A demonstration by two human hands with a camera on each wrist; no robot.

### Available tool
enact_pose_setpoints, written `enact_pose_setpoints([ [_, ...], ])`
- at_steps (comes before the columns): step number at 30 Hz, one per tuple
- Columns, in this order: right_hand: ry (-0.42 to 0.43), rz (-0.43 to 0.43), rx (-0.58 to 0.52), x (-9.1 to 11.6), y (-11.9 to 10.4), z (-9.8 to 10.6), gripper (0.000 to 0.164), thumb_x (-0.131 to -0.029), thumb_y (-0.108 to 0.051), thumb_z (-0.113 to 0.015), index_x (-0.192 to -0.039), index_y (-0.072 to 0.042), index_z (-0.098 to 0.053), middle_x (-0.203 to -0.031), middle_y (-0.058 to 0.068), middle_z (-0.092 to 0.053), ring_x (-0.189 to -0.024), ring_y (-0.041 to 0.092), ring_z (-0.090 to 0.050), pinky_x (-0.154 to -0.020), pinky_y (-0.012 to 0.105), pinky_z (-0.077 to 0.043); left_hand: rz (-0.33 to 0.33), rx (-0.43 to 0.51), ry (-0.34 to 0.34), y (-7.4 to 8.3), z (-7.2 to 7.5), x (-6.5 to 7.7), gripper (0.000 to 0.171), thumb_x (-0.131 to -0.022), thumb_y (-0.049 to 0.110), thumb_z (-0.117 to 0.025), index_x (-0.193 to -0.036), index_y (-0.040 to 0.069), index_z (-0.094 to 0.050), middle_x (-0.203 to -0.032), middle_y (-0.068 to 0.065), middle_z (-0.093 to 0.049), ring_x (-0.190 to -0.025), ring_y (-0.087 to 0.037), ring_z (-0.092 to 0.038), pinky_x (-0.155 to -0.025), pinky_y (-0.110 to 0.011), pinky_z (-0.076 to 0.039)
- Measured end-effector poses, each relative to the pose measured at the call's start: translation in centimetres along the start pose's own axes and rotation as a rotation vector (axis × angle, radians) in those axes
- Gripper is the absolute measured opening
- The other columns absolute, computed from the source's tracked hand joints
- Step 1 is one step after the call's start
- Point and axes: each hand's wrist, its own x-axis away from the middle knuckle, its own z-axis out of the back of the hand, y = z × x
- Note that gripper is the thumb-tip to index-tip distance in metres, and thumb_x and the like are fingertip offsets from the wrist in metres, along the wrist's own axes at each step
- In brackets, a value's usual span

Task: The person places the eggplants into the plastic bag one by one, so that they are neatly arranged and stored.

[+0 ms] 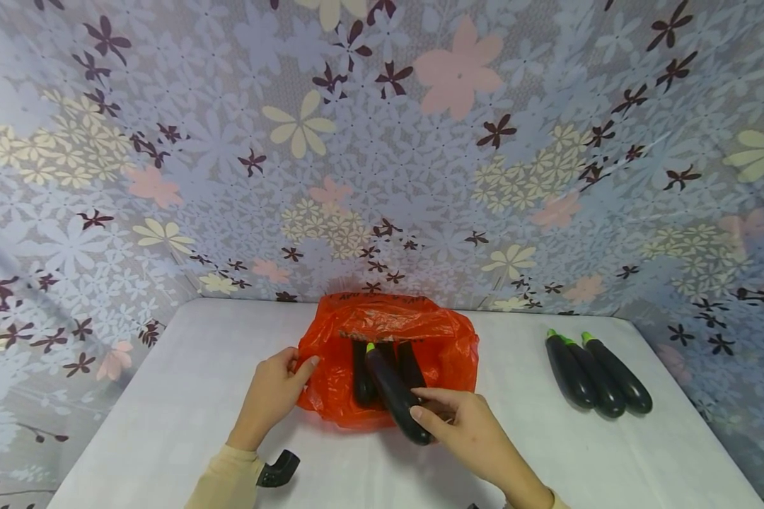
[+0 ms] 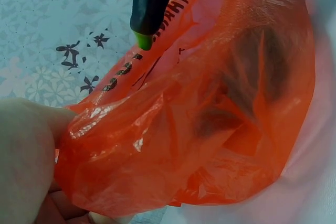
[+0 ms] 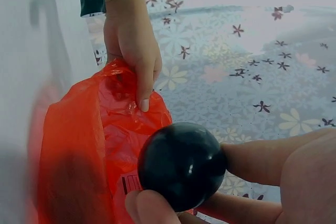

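A red plastic bag [image 1: 331,382] with dark lettering lies on the white table, its mouth facing me. My left hand [image 1: 276,389] pinches the left edge of the bag's mouth between thumb and fingers. Long dark eggplants [image 1: 361,375] show inside the bag. With thumb and fingers my right hand [image 1: 461,431] grips one eggplant [image 1: 395,396] near its thick end, the green stem end pointing into the opening. In the right wrist view the round end of this eggplant [image 3: 181,166] faces the camera, between thumb and fingers.
Three more eggplants [image 1: 598,375] lie side by side at the right of the white table [image 1: 229,339]. Flowered cloth [image 1: 382,177] rises behind the table and at both sides. A black wrist-worn device [image 1: 279,469] sits at the left sleeve.
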Motion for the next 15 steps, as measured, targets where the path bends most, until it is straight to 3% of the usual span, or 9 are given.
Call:
enact_pose_setpoints([
  [8,-0.012,0.021,0.02,-0.3,0.0,-0.3,0.045,-0.096,-0.034,-0.068,-0.127,-0.001,-0.067,-0.108,0.012,-0.073,-0.081,0.014,-0.071,-0.064,0.028,-0.057,0.002,-0.001,-0.002,0.0,0.0,0.1,0.026,-0.097,0.027,-0.066,-0.084,0.008,-0.055,-0.063,-0.001,-0.045,-0.058,-0.014,-0.046,-0.052,-0.025,-0.037],
  [15,0.006,0.053,0.121,-1.5,-0.1,-0.7,0.042,-0.096,-0.035,-0.067,-0.124,-0.003,-0.069,-0.11,0.011,-0.073,-0.088,0.015,-0.072,-0.065,0.026,-0.056,-0.002,-0.001,-0.003,0.0,0.0,0.1,0.026,-0.098,0.029,-0.066,-0.085,0.008,-0.055,-0.063,-0.001,-0.045,-0.058,-0.014,-0.046,-0.051,-0.025,-0.037],
])
